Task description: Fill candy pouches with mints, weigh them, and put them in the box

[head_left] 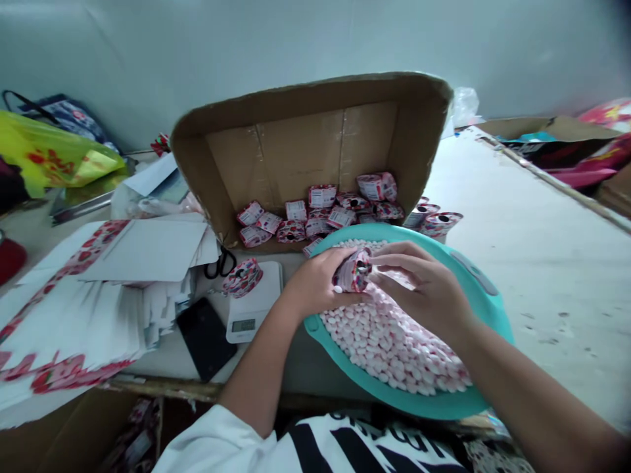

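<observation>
My left hand (318, 276) is wrapped round a small printed paper box (353, 270), held over the near-left part of a turquoise basin (493, 328). The box's open end faces right. A loose white piece shows beside the box, near my left fingers. My right hand (424, 282) has its fingertips drawn together at the box's opening; whatever they pinch is too small to make out. Under both hands the basin holds a heap of small white and pink candy-like pieces (394, 348).
Behind the basin, a cardboard box (305, 144) on its side holds several filled printed boxes (323, 197). To the left are a white scale (256, 295) with a printed box (242, 277), scissors (221, 263), a black phone (204, 338) and stacked flat cartons (98, 315). More printed boxes (438, 223) stand right.
</observation>
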### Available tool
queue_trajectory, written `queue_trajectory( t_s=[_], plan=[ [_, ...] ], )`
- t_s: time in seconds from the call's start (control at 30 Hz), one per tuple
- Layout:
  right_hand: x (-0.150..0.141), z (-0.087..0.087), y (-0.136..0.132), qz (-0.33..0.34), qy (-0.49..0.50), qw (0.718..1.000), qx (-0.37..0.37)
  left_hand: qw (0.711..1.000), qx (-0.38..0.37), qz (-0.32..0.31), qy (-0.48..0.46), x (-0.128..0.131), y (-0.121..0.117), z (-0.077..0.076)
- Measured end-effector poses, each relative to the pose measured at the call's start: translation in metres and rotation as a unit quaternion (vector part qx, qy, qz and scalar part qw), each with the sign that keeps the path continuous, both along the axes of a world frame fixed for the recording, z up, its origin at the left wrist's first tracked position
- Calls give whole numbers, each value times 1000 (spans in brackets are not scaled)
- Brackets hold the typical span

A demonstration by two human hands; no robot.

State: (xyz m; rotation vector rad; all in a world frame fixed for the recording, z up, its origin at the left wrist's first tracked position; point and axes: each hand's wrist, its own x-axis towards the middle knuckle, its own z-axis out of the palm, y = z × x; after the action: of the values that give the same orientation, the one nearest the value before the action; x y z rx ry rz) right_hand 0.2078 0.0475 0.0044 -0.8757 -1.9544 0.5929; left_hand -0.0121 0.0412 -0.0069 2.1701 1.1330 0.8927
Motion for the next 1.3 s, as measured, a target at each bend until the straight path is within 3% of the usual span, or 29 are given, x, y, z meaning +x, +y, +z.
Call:
queue_trajectory(
  t_s=[0.17,0.37,0.53,0.77,0.97,1.17,1.3],
  plan=[
    [5,1,4,31,-72,997,15,1000,14,-10,-1,-1,-1,-3],
    [-3,2,0,-20,-85,995,-54,1000,1,-11,13,-1,-1,-4],
    [-4,3,0,-58,-80,994,-44,1000,-3,-16,17,0,-1,-3],
    [1,-3,3,1,-52,998,-27,999,-17,-21,20,0,-1,1],
    [8,3,1,52,-37,989,-130,1000,-16,-18,20,1,1,-1],
    [16,5,6,123,-91,985,-83,999,-1,-40,-11,-1,5,-5],
    [16,-1,11,75,-141,986,-49,999,-16,-32,-13,0,6,-5]
  ],
)
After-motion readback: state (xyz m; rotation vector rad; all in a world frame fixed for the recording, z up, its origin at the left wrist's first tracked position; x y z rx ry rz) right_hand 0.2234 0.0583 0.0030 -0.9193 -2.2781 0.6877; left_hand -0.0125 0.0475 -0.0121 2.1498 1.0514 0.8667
